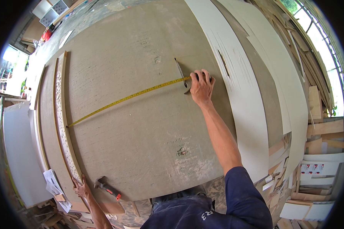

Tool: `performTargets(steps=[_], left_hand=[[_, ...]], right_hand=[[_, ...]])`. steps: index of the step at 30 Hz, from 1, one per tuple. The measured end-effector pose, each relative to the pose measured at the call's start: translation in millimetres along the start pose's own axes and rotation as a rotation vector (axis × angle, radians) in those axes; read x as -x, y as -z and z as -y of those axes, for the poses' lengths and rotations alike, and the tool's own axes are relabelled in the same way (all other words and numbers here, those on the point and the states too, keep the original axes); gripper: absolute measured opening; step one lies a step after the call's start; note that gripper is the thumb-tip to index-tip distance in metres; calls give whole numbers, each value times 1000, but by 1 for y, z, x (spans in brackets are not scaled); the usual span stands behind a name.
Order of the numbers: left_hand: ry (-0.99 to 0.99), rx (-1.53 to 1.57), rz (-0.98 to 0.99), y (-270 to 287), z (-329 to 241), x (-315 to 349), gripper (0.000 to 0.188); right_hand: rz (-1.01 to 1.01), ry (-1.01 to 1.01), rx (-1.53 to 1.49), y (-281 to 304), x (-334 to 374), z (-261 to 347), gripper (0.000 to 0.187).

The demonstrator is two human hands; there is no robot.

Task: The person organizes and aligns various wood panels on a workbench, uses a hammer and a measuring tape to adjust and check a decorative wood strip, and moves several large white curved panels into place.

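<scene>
In the head view, my right hand (202, 87) is closed around the dark case of a tape measure. Its yellow blade (130, 97) runs left across the brown worktop, ending against the edge of a long wooden strip (62, 110) with a pale, speckled face. At the strip's near end my left hand (82, 188) grips its edges. Just left of my right hand lies a slim, patterned, pen-like thing (180, 71) with dark ends. A claw hammer (107, 187) with a black and red handle rests right of my left hand. The case is mostly hidden by my fingers.
The broad worktop (141, 152) is scuffed and chipped. Long white sheets (252, 126) lie along its right side, one torn. Offcuts (321, 187) are stacked at the far right. Papers (55, 187) and a pale panel (25, 152) stand at the left.
</scene>
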State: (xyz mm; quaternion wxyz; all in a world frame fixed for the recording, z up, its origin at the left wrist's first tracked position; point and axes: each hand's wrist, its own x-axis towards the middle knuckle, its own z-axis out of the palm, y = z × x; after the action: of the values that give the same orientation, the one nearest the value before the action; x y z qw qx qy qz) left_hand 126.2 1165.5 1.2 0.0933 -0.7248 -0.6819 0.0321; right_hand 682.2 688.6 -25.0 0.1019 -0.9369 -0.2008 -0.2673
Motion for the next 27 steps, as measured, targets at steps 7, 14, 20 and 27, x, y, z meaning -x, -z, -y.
performTargets(steps=[7, 14, 20, 27], left_hand=[[-215, 42, -414, 8, -15, 26, 64], [-237, 345, -426, -29, 26, 38, 28], [-25, 240, -472, -45, 36, 64, 33], [128, 235, -407, -45, 25, 60, 35]], right_hand=[[30, -14, -39, -2, 1, -3, 22], [33, -3, -33, -5, 4, -5, 22], [46, -3, -27, -3, 5, -6, 22], [54, 1, -37, -2, 1, -5, 21]])
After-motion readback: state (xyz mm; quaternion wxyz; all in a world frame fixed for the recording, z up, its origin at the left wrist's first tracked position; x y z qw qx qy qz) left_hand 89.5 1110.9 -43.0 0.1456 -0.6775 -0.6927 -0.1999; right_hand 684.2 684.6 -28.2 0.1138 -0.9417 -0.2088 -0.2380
